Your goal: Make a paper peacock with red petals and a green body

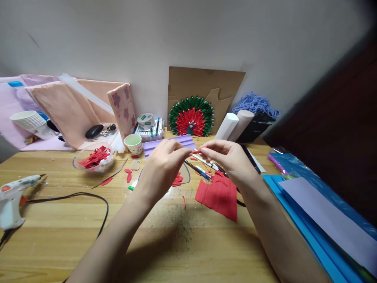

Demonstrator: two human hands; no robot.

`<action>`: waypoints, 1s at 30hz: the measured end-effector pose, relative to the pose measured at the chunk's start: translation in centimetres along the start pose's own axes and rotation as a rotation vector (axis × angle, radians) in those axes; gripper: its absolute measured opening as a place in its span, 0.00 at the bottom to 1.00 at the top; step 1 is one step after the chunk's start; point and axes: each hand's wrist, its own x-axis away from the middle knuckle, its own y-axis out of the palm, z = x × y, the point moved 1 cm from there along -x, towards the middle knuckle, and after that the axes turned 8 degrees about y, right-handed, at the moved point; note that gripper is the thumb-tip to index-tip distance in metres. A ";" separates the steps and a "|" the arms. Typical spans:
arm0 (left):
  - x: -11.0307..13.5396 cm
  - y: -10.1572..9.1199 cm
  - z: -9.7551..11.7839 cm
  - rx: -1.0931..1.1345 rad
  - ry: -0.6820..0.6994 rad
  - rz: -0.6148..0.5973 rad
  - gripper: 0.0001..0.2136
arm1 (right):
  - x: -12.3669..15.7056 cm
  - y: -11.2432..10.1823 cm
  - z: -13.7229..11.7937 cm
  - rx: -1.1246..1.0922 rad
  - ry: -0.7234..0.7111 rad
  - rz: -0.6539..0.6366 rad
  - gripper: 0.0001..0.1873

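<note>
My left hand (165,163) and my right hand (229,155) meet above the middle of the table. Between their fingertips they pinch the two ends of a small red crepe paper piece (195,151). Under my right hand lies a sheet of red crepe paper (219,196), with markers (198,169) beside it. Several red paper petals (178,180) rest on a flat piece with a blue outline, partly hidden behind my left hand. More loose red petals (129,177) and a pale petal-shaped piece (135,165) are left of that hand.
A glue gun (14,200) lies at the left with its black cord (85,193) looping across the table. A clear bowl (103,167) holds red strips. A paper cup (133,144) stands behind. Blue sheets (294,224) cover the right edge. Cardboard (203,80) leans behind a red-green fan-shaped craft (191,118).
</note>
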 end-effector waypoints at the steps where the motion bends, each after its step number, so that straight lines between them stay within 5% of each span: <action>1: 0.0 0.0 0.0 0.006 -0.005 0.003 0.06 | 0.1 0.1 -0.1 0.004 -0.036 0.013 0.09; 7: -0.3 0.0 0.3 0.100 -0.042 0.003 0.06 | 1.1 0.7 -0.5 0.086 -0.195 0.048 0.09; 17: 0.0 0.5 0.5 0.140 -0.010 0.033 0.10 | 0.4 0.8 0.0 -0.103 -0.024 -0.021 0.09; 30: 0.0 0.3 0.5 0.305 -0.103 0.031 0.09 | 0.6 0.7 -0.2 -0.061 0.019 -0.019 0.09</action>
